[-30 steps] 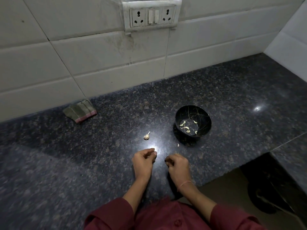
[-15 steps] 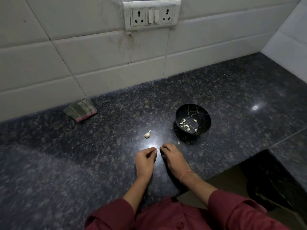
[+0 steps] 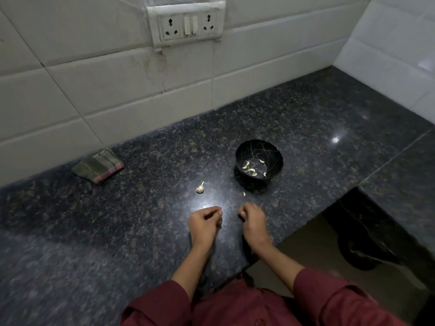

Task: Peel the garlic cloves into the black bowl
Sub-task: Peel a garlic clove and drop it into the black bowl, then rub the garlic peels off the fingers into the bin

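Garlic (image 3: pixel 200 188) lies just beyond your left hand (image 3: pixel 204 223), stalk pointing far-right; black bowl (image 3: pixel 275 150) beyond your right hand (image 3: pixel 253 222). Both hands curled; whether they hold anything, cannot tell.

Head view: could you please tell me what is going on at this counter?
A person in dark red sleeves is working at a dark stone counter. The left hand and right hand sit near its front edge, fingers curled; whether either holds a clove is hidden. The black bowl beyond the right hand contains several peeled cloves. A small garlic piece lies on the counter left of the bowl, and a tiny scrap lies just in front of it.
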